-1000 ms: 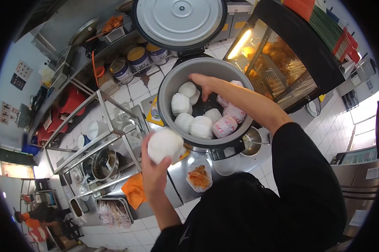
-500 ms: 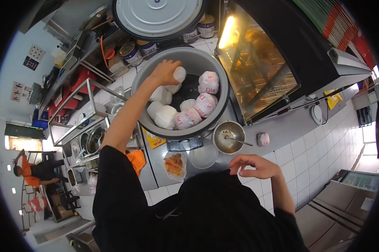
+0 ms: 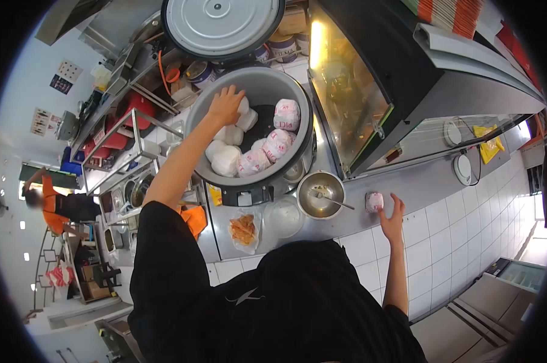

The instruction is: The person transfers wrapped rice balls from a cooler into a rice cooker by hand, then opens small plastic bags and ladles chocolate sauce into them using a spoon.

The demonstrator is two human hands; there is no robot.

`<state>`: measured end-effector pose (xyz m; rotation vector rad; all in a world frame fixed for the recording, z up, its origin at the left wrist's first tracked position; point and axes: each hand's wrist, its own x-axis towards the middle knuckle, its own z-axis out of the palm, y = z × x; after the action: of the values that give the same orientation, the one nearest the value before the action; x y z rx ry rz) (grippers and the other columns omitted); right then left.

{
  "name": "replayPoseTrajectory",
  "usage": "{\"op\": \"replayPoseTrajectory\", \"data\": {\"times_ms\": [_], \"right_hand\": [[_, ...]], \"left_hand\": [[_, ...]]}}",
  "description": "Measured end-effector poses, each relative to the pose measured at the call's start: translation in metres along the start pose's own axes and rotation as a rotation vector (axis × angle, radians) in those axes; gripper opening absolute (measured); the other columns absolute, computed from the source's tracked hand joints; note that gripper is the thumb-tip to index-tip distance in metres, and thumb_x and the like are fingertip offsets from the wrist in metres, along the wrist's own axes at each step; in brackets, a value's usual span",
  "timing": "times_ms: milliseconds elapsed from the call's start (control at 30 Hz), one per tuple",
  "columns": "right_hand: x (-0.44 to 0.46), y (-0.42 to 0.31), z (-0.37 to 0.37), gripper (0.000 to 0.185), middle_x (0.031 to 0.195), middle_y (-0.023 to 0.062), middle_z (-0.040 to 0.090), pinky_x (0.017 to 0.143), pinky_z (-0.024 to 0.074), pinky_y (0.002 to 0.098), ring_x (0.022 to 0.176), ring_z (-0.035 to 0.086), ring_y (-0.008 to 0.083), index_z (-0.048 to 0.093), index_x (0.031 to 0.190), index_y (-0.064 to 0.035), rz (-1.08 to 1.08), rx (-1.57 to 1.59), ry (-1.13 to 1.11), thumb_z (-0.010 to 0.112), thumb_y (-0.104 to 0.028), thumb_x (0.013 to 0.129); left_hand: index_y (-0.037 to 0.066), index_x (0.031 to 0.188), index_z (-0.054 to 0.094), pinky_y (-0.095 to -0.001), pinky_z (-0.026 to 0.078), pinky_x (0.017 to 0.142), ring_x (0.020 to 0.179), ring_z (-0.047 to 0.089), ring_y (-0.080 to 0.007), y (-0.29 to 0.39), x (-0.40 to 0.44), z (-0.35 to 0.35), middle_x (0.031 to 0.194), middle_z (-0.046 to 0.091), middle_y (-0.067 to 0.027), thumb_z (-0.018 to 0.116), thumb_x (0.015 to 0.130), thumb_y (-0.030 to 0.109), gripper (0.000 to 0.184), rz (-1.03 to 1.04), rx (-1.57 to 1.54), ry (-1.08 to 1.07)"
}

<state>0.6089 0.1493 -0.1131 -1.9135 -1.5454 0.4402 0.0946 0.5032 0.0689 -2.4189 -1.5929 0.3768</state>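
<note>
Beside right hand (image 3: 392, 224), printed-wrap bundle (image 3: 374, 201)

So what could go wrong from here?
The left hand is on white bundles crowded in the pot; a hard press might squash or shift them. The printed bundle sits near the edge of the counter, so the right hand could nudge it off. The utensil's handle overhangs the bowl and could get knocked.

Red "RIC", last letter unclear, on wrapped bundles (image 3: 278, 145) in pot (image 3: 201, 103). Blue-white tin (image 3: 282, 49) behind: partial "LMA". Print on lone wrapped bundle (image 3: 374, 201), wall sheets (image 3: 61, 84) too small to read.
</note>
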Motion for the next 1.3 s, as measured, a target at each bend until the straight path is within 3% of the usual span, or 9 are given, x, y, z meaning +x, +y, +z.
{"op": "replayPoseTrajectory", "data": {"times_ms": [133,267,400,467,667,833,933,1033,1300], "right_hand": [[0.015,-0.008,0.027,0.073,0.140,0.0301,0.040,0.107,0.0400,0.0539,0.127,0.043,0.0491,0.042,0.147,-0.0118,-0.091,-0.103,-0.183,0.072,-0.022,0.082],[0.019,-0.006,0.044,0.078,0.138,0.0309,0.039,0.107,0.0388,0.0565,0.127,0.041,0.0522,0.039,0.150,-0.0177,-0.032,-0.209,-0.336,0.071,-0.021,0.079],[0.021,0.013,0.054,0.079,0.140,0.0308,0.038,0.106,0.0385,0.0565,0.126,0.041,0.0513,0.036,0.151,-0.0125,-0.158,-0.259,-0.298,0.070,-0.021,0.080],[0.025,0.016,0.054,0.082,0.140,0.0308,0.039,0.107,0.0368,0.0550,0.127,0.041,0.0496,0.033,0.151,-0.0065,-0.198,-0.249,-0.315,0.071,-0.018,0.080],[-0.028,-0.012,0.024,0.057,0.128,0.0245,0.049,0.104,0.0346,0.0506,0.119,0.046,0.0424,0.048,0.132,-0.0005,-0.598,-0.268,-0.433,0.071,-0.023,0.085],[-0.097,-0.012,0.075,0.028,0.085,0.0168,0.061,0.081,0.0431,0.0449,0.091,0.059,0.0341,0.058,0.078,-0.0013,-0.751,-0.171,-1.351,0.057,-0.020,0.099],[-0.143,0.017,0.164,0.039,0.078,0.0199,0.058,0.075,0.0422,0.0465,0.083,0.058,0.0356,0.055,0.075,0.0027,-0.388,-0.292,-1.395,0.048,-0.023,0.104],[-0.158,0.039,0.270,0.034,0.079,0.0197,0.055,0.070,0.0426,0.0439,0.076,0.055,0.0324,0.054,0.082,0.0011,-0.552,-0.111,-1.187,0.045,-0.023,0.104],[-0.068,0.197,0.512,0.031,0.103,0.0135,0.067,0.085,0.0502,0.0373,0.095,0.063,0.0232,0.060,0.120,-0.0009,-0.360,-0.296,-0.987,0.055,-0.010,0.090]], "left_hand": [[0.022,0.146,0.048,-0.0530,0.045,0.103,0.133,0.045,-0.0360,0.004,0.007,0.016,0.148,0.043,-0.0116,0.078,0.074,0.020,0.078,0.029,0.016,-0.112],[0.015,0.147,0.048,-0.0470,0.044,0.106,0.127,0.052,-0.0372,0.016,-0.059,-0.025,0.150,0.047,-0.0149,0.066,0.091,0.019,0.059,0.048,-0.307,0.417],[0.008,0.120,0.064,-0.0352,0.049,0.090,0.101,0.066,-0.0260,0.091,-0.226,-0.134,0.109,0.069,-0.0115,0.067,0.090,0.013,0.031,-0.176,-1.010,0.540],[0.002,0.100,0.066,-0.0320,0.048,0.082,0.087,0.065,-0.0195,0.130,-0.309,-0.129,0.092,0.068,-0.0059,0.063,0.095,0.011,0.010,-0.228,-1.513,0.386],[0.007,0.076,0.074,-0.0291,0.048,0.067,0.073,0.061,-0.0108,0.265,-0.429,-0.056,0.073,0.067,-0.0016,0.062,0.099,0.037,0.039,0.216,-1.934,-0.520],[0.007,0.067,0.073,-0.0295,0.044,0.055,0.054,0.055,-0.0100,0.433,-0.458,0.119,0.051,0.054,-0.0018,0.053,0.101,0.049,0.058,-0.287,-2.086,-0.628],[0.005,0.090,0.069,-0.0496,0.052,0.078,0.078,0.067,-0.0391,0.574,-0.476,0.260,0.081,0.070,-0.0205,0.053,0.096,0.027,0.027,-0.805,-1.638,-0.223],[0.006,0.108,0.061,-0.0540,0.049,0.089,0.095,0.064,-0.0458,0.608,-0.505,0.306,0.099,0.069,-0.0259,0.052,0.088,0.010,0.023,-1.025,-1.918,-0.343],[0.006,0.119,0.059,-0.0296,0.050,0.077,0.089,0.061,-0.0136,0.836,-0.593,0.368,0.096,0.061,-0.0014,0.055,0.096,0.014,0.025,-1.918,-2.903,-0.011]]}}
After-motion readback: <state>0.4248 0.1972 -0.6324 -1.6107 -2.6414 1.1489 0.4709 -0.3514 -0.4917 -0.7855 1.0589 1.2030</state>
